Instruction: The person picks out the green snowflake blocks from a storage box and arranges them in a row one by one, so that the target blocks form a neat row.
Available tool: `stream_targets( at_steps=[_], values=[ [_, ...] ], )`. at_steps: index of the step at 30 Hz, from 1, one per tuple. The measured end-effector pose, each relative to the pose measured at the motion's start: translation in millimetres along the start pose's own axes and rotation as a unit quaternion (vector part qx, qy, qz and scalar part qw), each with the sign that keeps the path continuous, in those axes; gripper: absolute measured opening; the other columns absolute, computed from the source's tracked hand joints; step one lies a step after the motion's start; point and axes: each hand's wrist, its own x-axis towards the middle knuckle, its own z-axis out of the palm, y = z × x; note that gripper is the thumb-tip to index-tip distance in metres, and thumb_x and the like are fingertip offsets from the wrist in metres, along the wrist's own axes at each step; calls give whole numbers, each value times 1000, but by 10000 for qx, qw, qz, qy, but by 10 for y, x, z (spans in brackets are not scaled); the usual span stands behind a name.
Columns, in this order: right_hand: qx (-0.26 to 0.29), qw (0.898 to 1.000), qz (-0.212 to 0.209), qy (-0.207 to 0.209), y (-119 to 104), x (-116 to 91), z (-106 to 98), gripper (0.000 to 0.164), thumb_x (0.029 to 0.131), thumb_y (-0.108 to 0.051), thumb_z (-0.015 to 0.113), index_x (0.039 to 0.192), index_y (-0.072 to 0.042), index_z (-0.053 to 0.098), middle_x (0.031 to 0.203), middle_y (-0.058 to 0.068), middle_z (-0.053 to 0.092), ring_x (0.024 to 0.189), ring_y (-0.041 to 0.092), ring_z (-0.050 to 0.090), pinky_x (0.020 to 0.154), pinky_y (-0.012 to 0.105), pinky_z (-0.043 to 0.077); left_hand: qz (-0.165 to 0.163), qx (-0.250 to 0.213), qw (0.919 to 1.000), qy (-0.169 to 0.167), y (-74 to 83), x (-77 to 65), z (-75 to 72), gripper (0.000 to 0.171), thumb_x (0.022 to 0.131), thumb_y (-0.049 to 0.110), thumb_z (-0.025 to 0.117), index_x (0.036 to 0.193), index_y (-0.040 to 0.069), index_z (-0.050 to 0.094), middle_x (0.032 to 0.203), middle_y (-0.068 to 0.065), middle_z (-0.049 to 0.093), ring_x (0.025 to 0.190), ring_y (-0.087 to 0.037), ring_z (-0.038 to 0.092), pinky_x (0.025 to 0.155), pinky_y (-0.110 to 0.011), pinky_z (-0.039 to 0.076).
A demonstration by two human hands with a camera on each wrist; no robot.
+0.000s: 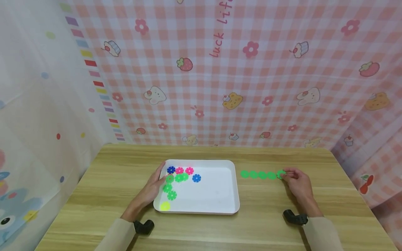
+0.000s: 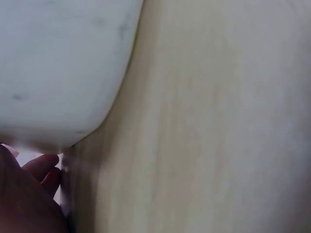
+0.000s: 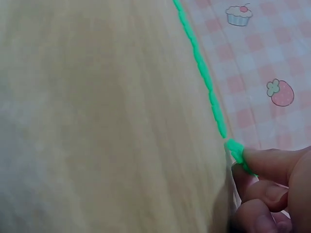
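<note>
My left hand grips the left side of a white tray, thumb over the rim. The left wrist view shows the tray's outer wall above the fingers. Flower-shaped plastic discs lie in the tray: several green discs, pink discs, a dark blue disc, a lighter blue disc and a yellow disc. Right of the tray, my right hand pinches a green disc between thumb and fingers. It is at the right end of a straight row of green discs.
The wooden table ends at a pink checked curtain behind it. A pale curtain hangs on the left. Black wrist devices sit at the left cuff and right cuff.
</note>
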Motion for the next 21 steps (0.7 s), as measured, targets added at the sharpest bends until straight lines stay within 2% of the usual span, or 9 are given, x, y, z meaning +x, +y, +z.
stream_targets(
  at_steps=[4,8,11,21],
  values=[
    [-100,9998,-115,132,6,7,20,27,95,-18,67,117,-3,65,87,-5,64,79,5,54,66,19,44,-178,-49,9997,-143,168,-53,-26,58,109,14,30,160,9,3,166,-16,-2,152,-36,-5,120,-58,-4],
    [-106,9995,-150,261,0,12,42,25,93,-14,68,115,-2,65,85,-3,63,77,5,53,65,18,44,-188,-33,9997,-117,115,-32,-20,58,108,14,29,160,11,3,167,-14,-1,152,-35,-5,120,-58,-3],
    [-165,9993,-96,306,-10,6,48,26,93,-15,68,114,-2,64,86,-3,62,78,6,52,66,18,43,-71,-52,10000,-36,-50,28,-1,59,109,16,29,161,15,3,167,-12,-1,153,-33,-5,120,-57,-3],
    [-335,9986,-114,384,-15,-9,46,25,91,-15,71,110,-1,65,87,2,64,77,8,53,67,19,41,6,-70,10000,-33,-49,21,-3,58,109,15,30,161,13,4,167,-13,-1,153,-34,-4,120,-58,-4]
  ],
)
